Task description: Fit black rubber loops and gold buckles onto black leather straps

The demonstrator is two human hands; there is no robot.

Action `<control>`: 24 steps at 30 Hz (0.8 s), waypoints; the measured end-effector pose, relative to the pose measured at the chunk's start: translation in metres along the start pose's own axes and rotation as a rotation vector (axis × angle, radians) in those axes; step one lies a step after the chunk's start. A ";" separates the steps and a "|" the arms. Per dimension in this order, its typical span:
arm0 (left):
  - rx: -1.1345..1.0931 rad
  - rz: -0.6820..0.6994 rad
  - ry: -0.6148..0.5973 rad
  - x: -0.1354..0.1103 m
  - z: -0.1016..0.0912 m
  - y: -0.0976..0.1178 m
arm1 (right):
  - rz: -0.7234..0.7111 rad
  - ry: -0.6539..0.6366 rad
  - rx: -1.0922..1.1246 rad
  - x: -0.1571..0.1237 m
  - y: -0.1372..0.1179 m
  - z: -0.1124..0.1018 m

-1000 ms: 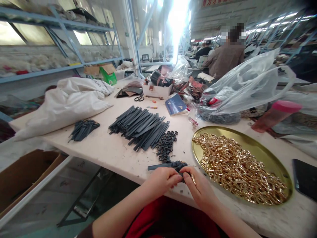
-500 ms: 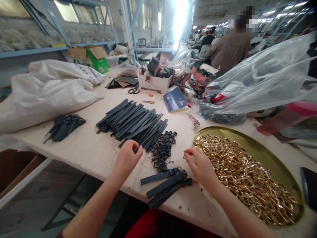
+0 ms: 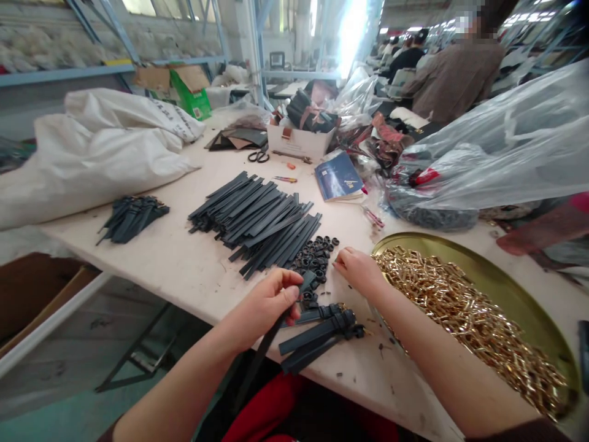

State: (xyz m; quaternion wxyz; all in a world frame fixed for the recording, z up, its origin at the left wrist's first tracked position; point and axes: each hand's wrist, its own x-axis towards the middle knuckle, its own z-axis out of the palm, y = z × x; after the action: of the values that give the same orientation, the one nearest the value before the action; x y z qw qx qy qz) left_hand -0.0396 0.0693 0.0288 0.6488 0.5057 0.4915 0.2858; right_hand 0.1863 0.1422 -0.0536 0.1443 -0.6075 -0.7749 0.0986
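Note:
My left hand (image 3: 269, 304) is closed on a dark strap (image 3: 263, 353), which hangs down toward my lap while its upper end pokes out past my fingertips. My right hand (image 3: 356, 270) is at the right side of a heap of small dark loops (image 3: 317, 248), fingertips pinched together; whatever they hold is too small to make out. Below both hands lie several straps with gold buckles (image 3: 313, 337) near the table's front edge. Behind my left hand spreads a pile of loose dark straps (image 3: 251, 215). A gold oval tray (image 3: 442, 245) beside my right forearm holds many gold buckles (image 3: 451, 313).
A bundle of straps (image 3: 133, 218) lies at the left, before a white sack (image 3: 115, 153). Farther back are scissors (image 3: 258, 156), a utility knife (image 3: 285, 179), a blue booklet (image 3: 338, 177) and a white box (image 3: 299, 144). Clear plastic (image 3: 506, 159) covers the right rear. A person sits beyond.
My left hand has come toward me and right, now with a strap trailing below it. My right hand has moved up to the loops, its fingers closing. The view has shifted slightly.

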 end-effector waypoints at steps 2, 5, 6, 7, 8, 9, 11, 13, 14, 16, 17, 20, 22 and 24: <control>-0.107 -0.067 -0.051 -0.006 0.013 -0.007 | 0.060 0.044 0.162 -0.017 -0.006 -0.008; -0.204 -0.101 -0.065 -0.016 0.027 -0.016 | 0.221 0.040 0.775 -0.050 -0.027 -0.020; -0.224 -0.107 -0.072 -0.018 0.031 -0.018 | 0.283 0.001 0.989 -0.062 -0.036 -0.024; -0.234 -0.112 -0.086 -0.020 0.035 -0.020 | 0.348 -0.034 1.163 -0.074 -0.045 -0.027; -0.231 -0.117 -0.102 -0.022 0.038 -0.022 | 0.412 -0.069 1.305 -0.084 -0.054 -0.029; -0.210 -0.118 -0.111 -0.023 0.042 -0.024 | 0.465 -0.095 1.414 -0.093 -0.061 -0.030; -0.104 -0.110 -0.093 -0.025 0.048 -0.029 | 0.534 -0.124 1.555 -0.108 -0.072 -0.032; 0.033 -0.101 -0.062 -0.028 0.052 -0.035 | 0.555 -0.117 1.607 -0.117 -0.077 -0.031; 0.095 -0.094 -0.058 -0.030 0.053 -0.038 | 0.553 -0.103 1.601 -0.121 -0.079 -0.031; 0.207 -0.050 -0.071 -0.033 0.054 -0.044 | 0.516 -0.066 1.516 -0.126 -0.080 -0.029; 0.268 -0.006 -0.073 -0.035 0.054 -0.047 | 0.478 -0.045 1.443 -0.129 -0.081 -0.028; 0.459 0.153 -0.076 -0.041 0.051 -0.049 | 0.316 -0.011 1.166 -0.138 -0.084 -0.026; 0.541 0.208 -0.102 -0.044 0.050 -0.046 | 0.223 -0.041 1.026 -0.143 -0.086 -0.026; 0.548 0.194 -0.130 -0.047 0.050 -0.043 | 0.190 -0.077 1.004 -0.146 -0.087 -0.028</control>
State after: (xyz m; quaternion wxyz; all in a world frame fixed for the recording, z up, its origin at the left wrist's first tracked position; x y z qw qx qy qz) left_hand -0.0150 -0.0047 0.0054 0.4880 0.7239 0.4569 0.1703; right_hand 0.1489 -0.0213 -0.0143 0.3800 -0.5270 -0.5779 0.4939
